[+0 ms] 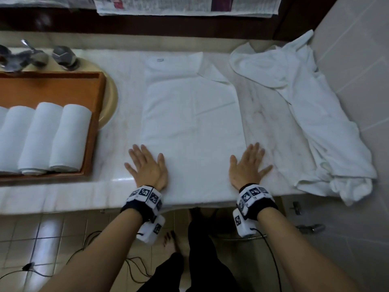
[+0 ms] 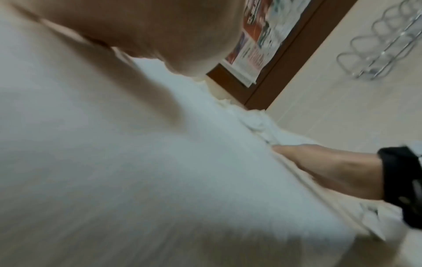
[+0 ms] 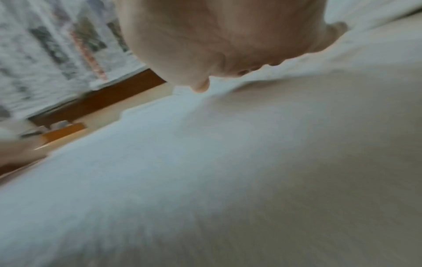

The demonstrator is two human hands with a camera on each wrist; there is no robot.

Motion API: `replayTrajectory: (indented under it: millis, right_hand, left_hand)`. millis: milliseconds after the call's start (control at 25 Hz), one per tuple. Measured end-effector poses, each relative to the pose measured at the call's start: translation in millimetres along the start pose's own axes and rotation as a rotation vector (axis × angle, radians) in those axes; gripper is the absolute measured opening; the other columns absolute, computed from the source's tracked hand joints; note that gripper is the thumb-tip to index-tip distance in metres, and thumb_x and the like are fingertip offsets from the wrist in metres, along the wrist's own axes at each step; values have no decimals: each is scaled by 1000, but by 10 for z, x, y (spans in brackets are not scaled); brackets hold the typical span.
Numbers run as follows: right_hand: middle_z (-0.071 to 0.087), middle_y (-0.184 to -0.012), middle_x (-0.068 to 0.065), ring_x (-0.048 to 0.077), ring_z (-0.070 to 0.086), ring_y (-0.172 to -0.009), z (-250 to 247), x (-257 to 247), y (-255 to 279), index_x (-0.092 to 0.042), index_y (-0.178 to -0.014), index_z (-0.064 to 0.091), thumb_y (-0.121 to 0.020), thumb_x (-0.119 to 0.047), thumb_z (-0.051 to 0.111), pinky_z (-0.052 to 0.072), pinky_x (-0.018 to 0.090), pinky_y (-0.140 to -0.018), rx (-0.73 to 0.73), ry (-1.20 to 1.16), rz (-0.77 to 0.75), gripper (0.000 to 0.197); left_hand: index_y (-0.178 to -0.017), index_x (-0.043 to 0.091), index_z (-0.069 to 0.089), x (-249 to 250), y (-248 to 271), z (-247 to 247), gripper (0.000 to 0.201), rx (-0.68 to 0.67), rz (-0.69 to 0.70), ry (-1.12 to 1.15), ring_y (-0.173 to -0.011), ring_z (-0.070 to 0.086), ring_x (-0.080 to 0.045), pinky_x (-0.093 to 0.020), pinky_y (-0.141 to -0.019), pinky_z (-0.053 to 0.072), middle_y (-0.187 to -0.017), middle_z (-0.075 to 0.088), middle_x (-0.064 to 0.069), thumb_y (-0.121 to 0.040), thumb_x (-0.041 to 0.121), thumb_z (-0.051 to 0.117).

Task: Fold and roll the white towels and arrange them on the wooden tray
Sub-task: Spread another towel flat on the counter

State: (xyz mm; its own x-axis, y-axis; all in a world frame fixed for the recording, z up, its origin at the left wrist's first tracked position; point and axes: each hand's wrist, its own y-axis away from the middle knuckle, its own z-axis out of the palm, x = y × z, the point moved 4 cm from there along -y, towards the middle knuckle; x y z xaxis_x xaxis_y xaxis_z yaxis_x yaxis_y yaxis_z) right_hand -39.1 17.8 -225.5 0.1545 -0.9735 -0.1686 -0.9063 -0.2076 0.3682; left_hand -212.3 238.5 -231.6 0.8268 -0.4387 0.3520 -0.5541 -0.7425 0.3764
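Two sets of fingers (image 1: 136, 151) lie spread and flat: the left hand (image 1: 147, 167) presses the near left edge of the folded towel (image 1: 189, 123), the right hand (image 1: 248, 167) the near right edge. That towel lies on the bench (image 1: 265, 127), its near end hanging just over the front lip. Risk: rolling from here could skew the roll, since the far flap sits crooked; the overhang may also drag the cloth off. Only the head view shows the tray (image 1: 92, 114) with its rolls (image 1: 67, 140) and the heap (image 1: 315, 123); the left wrist view alone shows a wire rack (image 2: 388, 45).
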Motion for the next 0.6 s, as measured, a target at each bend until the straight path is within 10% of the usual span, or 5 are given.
replayTrajectory:
  millis: [160,280,440,600]
  right_hand:
    - [-18,-160,-4,16,-17,-147,54,-968,-2,-18,-154,-7,-105,-33,20,-3,58,-117,-185,70,-645,58]
    - [-25,-158,-8,12,-22,-145,49,-780,-289,-24,-153,-12,-104,-39,17,-10,62,-114,-201,173,-536,59]
    - [-29,-157,-1,19,-24,-145,-298,-446,-728,-15,-152,-15,-101,-49,17,-12,64,-111,-182,52,32,70]
    - [-20,-160,-3,16,-18,-147,-227,-1304,-757,-16,-154,-9,-104,-34,21,-5,59,-116,-221,73,-594,60]
  left_hand:
    - [-154,16,-9,883,-153,106,60,-211,444,24,-146,-20,-15,-39,-118,-13,-160,-20,0,-104,43,11]
    - [-154,22,-9,654,-409,51,59,-150,407,-100,-145,-22,-13,-37,-117,-15,-160,-21,4,-103,44,10]
    - [-154,14,-11,233,-743,-310,67,-38,-151,25,-145,-25,-21,-49,-118,-14,-158,-27,-5,-102,49,11]
    - [-154,15,-10,1230,-781,-62,62,-207,337,83,-146,-22,-16,-39,-117,-14,-159,-22,-1,-104,44,13]
